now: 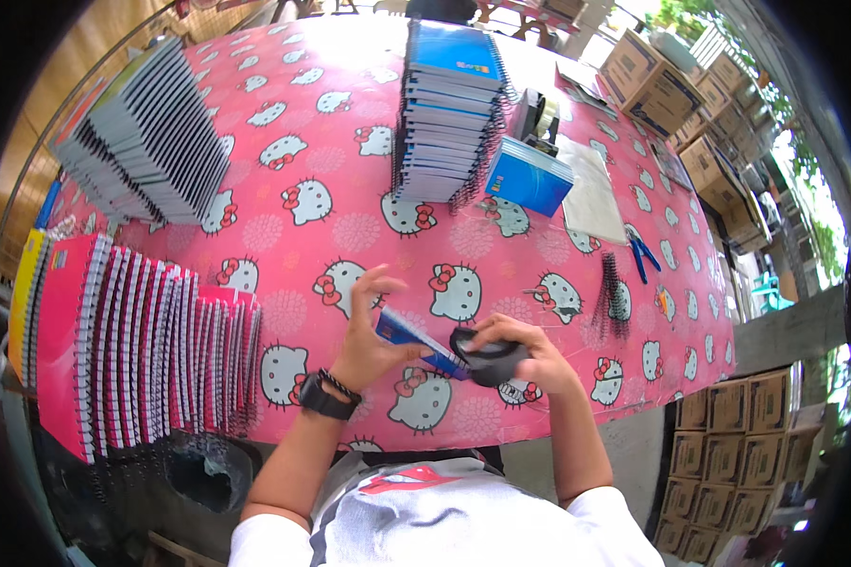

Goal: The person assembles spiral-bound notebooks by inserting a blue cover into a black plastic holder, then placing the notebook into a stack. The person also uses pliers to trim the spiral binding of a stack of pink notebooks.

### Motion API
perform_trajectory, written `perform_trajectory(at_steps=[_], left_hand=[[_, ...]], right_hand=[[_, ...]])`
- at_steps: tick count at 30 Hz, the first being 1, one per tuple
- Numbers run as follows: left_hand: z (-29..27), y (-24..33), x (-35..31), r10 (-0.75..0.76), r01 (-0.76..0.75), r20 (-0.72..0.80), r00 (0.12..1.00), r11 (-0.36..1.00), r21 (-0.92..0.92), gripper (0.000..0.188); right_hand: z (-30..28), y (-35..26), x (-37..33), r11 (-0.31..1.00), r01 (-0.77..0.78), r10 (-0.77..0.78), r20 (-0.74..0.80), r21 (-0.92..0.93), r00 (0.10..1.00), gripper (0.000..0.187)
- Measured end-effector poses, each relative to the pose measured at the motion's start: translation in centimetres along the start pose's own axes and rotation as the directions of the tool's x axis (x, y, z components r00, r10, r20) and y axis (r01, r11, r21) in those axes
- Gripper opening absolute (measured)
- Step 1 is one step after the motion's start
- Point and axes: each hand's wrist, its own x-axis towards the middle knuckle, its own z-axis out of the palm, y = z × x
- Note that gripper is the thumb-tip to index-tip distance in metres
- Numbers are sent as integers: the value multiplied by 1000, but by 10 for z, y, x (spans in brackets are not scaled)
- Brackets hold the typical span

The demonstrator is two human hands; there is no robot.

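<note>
A small blue notebook (407, 331) stands on edge on the pink cat-print tablecloth in front of me, seen nearly along its edge. My left hand (373, 326), with a black watch on its wrist, holds it at its left part; the thumb lies along the near side and the fingers are raised behind. In the grip of my right hand (515, 345) is a black rounded device (492, 361), its exact kind unclear. It touches or covers the notebook's right end, where dark binding coils partly show. My right fingers wrap over the device's top.
Left stand rows of pink spiral notebooks (132, 350), a yellow one (26, 302) and a tall coil-bound stack (151, 142). Ahead are stacked blue notebooks (449, 113), a smaller blue pile (529, 180) and a tape dispenser (539, 118). Rightward lie black coils (613, 298), blue-handled pliers (643, 253) and cardboard boxes (648, 80).
</note>
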Motion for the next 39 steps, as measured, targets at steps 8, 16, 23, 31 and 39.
perform_trajectory(at_steps=[8,16,23,31,39], left_hand=[[-9,-17,-5,-248,349,389,887,912,-215,41],[-7,-15,-1,-31,88,293,955,979,-184,41],[-9,-18,-5,-194,290,397,897,936,-198,44],[-9,-17,-5,-125,186,354,927,972,-143,45],[-5,-16,-6,-157,237,384,910,957,-169,43]], right_hand=[[1,-5,11,961,-150,142,-50,-232,989,66],[-2,-3,33,838,-225,150,-186,-497,971,60],[0,-8,47,873,-156,132,-85,-462,988,72],[9,-2,57,975,-89,81,-49,-205,996,55],[4,10,42,448,-280,-129,-371,-849,919,65]])
